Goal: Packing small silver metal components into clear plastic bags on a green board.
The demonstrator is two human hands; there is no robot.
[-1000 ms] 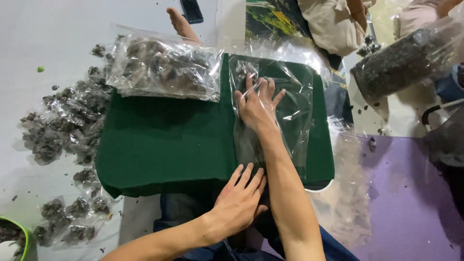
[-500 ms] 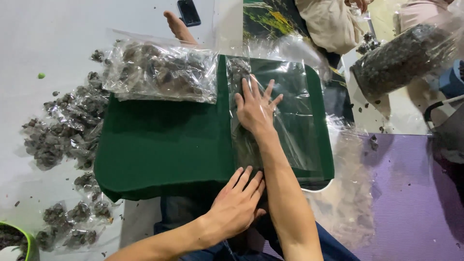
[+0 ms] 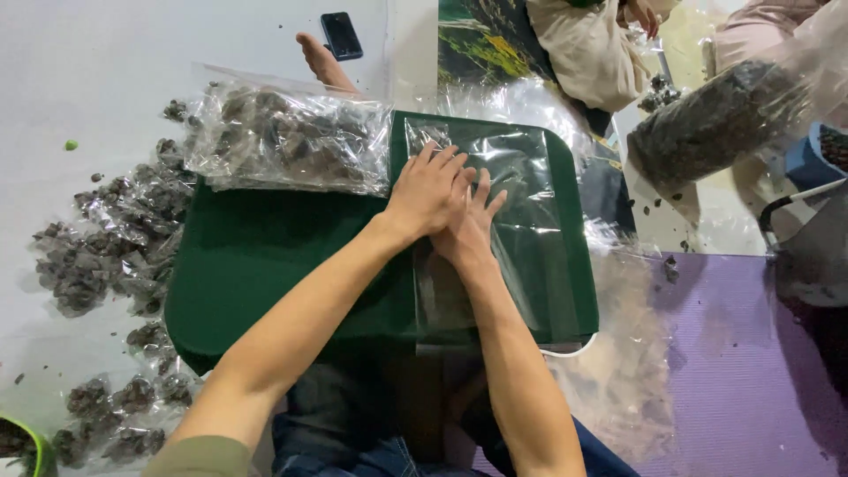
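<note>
While both palms press flat, left hand (image 3: 430,190) overlaps right hand (image 3: 466,225) on the empty clear plastic bag (image 3: 521,221), fingers extended and slightly spread, gripping nothing. Bag lies on the right half of the dark green rounded lap board (image 3: 265,265). Filled clear bag of dark clumps (image 3: 287,141) sits on the board's far-left edge. Small packed bags (image 3: 106,256) are scattered on the floor, left. Black phone (image 3: 340,35) far.
</note>
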